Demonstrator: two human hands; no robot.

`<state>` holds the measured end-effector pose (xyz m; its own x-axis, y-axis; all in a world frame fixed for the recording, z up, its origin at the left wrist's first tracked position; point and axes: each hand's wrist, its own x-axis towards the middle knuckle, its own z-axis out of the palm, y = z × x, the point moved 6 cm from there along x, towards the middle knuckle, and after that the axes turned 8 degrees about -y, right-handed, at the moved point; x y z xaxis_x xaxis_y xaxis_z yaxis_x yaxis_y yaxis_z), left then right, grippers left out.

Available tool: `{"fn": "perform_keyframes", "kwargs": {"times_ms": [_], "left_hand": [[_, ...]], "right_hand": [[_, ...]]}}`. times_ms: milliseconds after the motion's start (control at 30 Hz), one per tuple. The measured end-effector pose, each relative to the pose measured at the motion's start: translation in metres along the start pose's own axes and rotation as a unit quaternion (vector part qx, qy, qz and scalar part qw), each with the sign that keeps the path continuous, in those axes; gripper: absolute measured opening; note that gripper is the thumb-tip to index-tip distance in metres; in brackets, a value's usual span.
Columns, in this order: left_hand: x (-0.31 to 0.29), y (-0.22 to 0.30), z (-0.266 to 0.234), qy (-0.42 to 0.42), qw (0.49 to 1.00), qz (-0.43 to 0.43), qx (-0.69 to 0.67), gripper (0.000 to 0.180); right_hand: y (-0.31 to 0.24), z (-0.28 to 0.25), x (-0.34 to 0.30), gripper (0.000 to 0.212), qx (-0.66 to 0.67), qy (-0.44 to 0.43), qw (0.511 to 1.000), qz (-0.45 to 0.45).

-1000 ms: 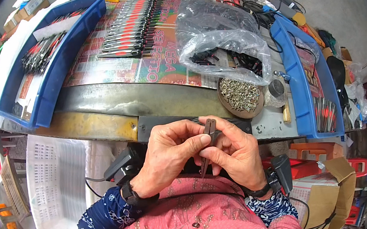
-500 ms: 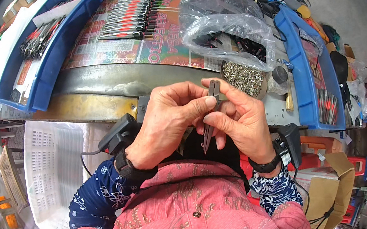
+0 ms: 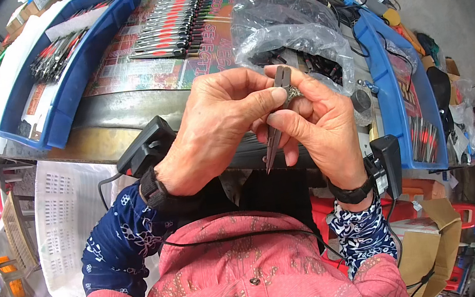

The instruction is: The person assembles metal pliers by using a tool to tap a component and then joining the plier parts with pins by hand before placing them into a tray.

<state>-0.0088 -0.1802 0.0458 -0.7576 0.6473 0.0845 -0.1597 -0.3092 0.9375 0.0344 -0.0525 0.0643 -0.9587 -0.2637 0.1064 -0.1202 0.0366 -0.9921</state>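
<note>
A slim dark piece (image 3: 273, 146) with a pointed lower tip and a slotted upper end stands tilted between my hands; its exact kind is unclear. My left hand (image 3: 209, 125) pinches its upper part between thumb and fingers. From the other side, my right hand (image 3: 323, 126) has its thumb and curled fingers closed around the same piece. Both hands are above my lap, at the front edge of the workbench. Behind the right hand lies an open clear plastic bag (image 3: 284, 9) with dark small parts inside. The dish of small metal parts is mostly hidden by that hand.
Rows of red and black pens (image 3: 170, 26) lie on a printed sheet (image 3: 116, 74). A blue tray (image 3: 56, 126) with pens is on the left, another blue tray (image 3: 383, 77) on the right. A white perforated basket (image 3: 68, 229) stands lower left, a cardboard box (image 3: 430, 242) lower right.
Both hands have risen away from my body with the dark piece, now covering most of the metal parts dish. Their grip looks much the same.
</note>
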Motion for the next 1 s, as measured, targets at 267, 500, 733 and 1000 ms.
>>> {"fn": "perform_keyframes", "kwargs": {"times_ms": [267, 500, 733, 1000], "left_hand": [[0.014, 0.009, 0.003, 0.013, 0.999, 0.001, 0.032, 0.009], [0.025, 0.023, 0.006, 0.017, 0.998, 0.029, 0.052, 0.008], [0.028, 0.028, 0.005, 0.021, 0.997, 0.046, 0.063, 0.014], [0.024, 0.016, 0.0, 0.022, 0.997, 0.025, 0.074, 0.016]], "right_hand": [[-0.004, -0.009, 0.008, 0.047, 0.007, 0.018, 1.0, -0.024], [-0.016, -0.016, 0.015, 0.049, -0.009, 0.024, 0.999, -0.037], [-0.016, -0.019, 0.018, 0.049, -0.019, 0.036, 0.998, -0.046], [-0.002, -0.016, 0.016, 0.047, 0.005, 0.028, 0.999, -0.034]]}}
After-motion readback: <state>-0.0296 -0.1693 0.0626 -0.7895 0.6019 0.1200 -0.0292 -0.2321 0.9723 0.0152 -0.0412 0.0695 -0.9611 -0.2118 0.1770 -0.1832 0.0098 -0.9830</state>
